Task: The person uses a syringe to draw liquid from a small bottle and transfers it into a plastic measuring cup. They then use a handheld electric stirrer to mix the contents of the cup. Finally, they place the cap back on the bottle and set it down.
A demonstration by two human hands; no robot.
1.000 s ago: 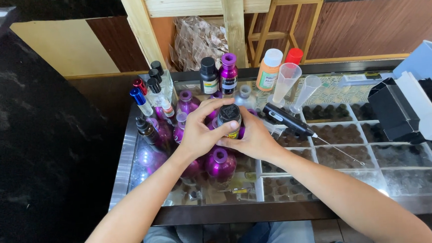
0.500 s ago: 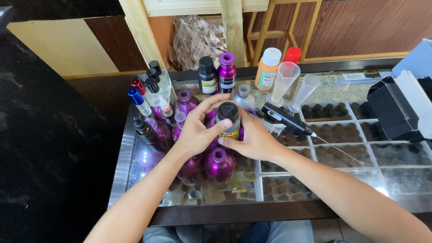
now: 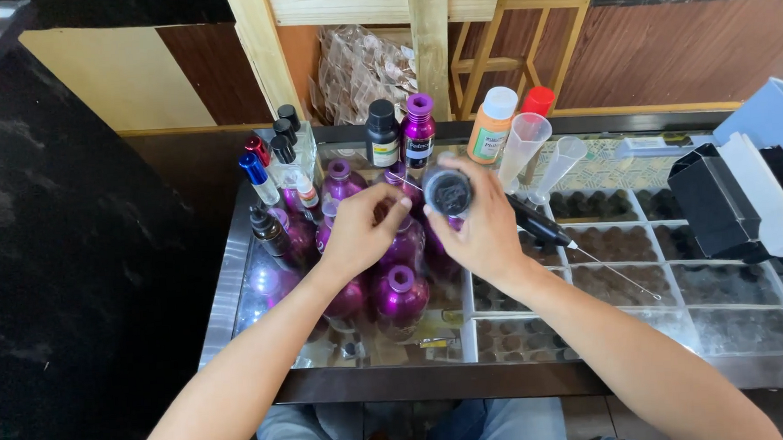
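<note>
My right hand (image 3: 480,231) grips a small dark bottle (image 3: 448,192), lifted above the glass-topped counter (image 3: 234,291) with its round top facing the camera. Just left of it, my left hand (image 3: 362,229) hovers with the fingertips pinched together, almost touching the bottle; whether they hold a cap is hidden. Under both hands stand several shiny purple bottles (image 3: 401,297). A black syringe with a long needle (image 3: 548,231) lies on the glass right of my right hand.
Behind the hands stand a black bottle (image 3: 382,134), a purple bottle (image 3: 419,129), an orange bottle with a white cap (image 3: 492,124), two clear measuring cups (image 3: 524,146) and several small spray bottles (image 3: 269,177). A black box (image 3: 716,201) sits at the right. A wooden stool (image 3: 524,25) stands behind the counter.
The dark bottle has risen off the cluster and tipped its top toward the camera in my right hand. My left hand has come off its top and drawn slightly left.
</note>
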